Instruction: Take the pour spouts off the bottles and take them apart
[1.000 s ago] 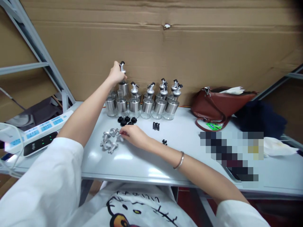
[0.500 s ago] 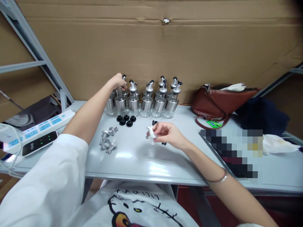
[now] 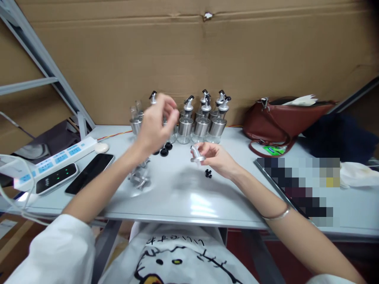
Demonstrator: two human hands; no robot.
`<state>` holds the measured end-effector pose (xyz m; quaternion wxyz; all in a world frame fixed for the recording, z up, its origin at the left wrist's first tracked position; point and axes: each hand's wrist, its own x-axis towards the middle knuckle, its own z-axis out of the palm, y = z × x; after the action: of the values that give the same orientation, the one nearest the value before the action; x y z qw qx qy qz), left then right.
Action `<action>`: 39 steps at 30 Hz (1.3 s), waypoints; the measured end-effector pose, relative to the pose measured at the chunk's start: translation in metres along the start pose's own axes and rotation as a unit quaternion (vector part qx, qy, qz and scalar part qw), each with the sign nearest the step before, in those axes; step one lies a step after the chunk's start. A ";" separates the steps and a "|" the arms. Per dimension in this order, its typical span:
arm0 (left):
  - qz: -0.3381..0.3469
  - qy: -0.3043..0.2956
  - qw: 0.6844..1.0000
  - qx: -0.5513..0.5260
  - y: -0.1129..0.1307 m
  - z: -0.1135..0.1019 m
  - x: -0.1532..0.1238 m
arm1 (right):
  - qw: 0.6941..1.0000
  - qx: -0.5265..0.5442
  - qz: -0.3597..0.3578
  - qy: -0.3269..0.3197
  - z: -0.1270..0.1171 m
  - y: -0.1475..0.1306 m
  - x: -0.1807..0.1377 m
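Note:
My left hand is raised in front of the bottles, smeared by motion. Its thumb and fingers are slightly apart, and nothing shows between them. In my right hand a silver pour spout is pinched by its side, above the table. Several glass bottles with steel bands stand in rows at the back, some topped with spouts and black levers. Behind my left forearm lie silver spout parts, partly hidden. Black stoppers are beside them, and tiny black pieces lie below my right hand.
At left are a power strip, a white-black device and a phone. On the right sit a brown bag, a blurred-out flat item and a white cloth. Cardboard closes off the back.
My left hand has left the bottle spout at the back left and moved right and nearer. My right hand still holds its spout, slightly higher and turned. The view has shifted a little.

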<state>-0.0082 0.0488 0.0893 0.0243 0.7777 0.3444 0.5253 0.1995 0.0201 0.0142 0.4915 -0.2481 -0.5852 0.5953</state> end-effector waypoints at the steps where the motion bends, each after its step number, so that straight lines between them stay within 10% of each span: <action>1: 0.030 -0.019 0.999 -0.018 0.013 0.004 -0.018 | 1.000 0.010 0.000 0.006 0.001 0.001 0.002; 6: 0.140 -0.007 0.988 -0.065 0.030 0.019 -0.081 | 0.998 0.048 0.018 0.032 0.010 0.007 0.005; 14: 0.220 -0.035 0.974 -0.030 0.004 0.033 -0.100 | 0.997 0.021 0.063 0.026 0.022 0.015 -0.002; 23: 0.173 -0.032 0.983 -0.061 0.005 0.032 -0.102 | 0.977 -0.151 0.074 -0.129 0.004 -0.006 -0.004; 39: 0.154 -0.084 0.983 -0.057 0.003 0.035 -0.106 | 0.992 -0.122 0.020 0.006 0.004 -0.014 -0.009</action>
<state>-0.0002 -0.0019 -0.0098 0.0167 0.8603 0.1866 0.4742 0.2041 0.0080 0.0250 0.4492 -0.3214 -0.6455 0.5276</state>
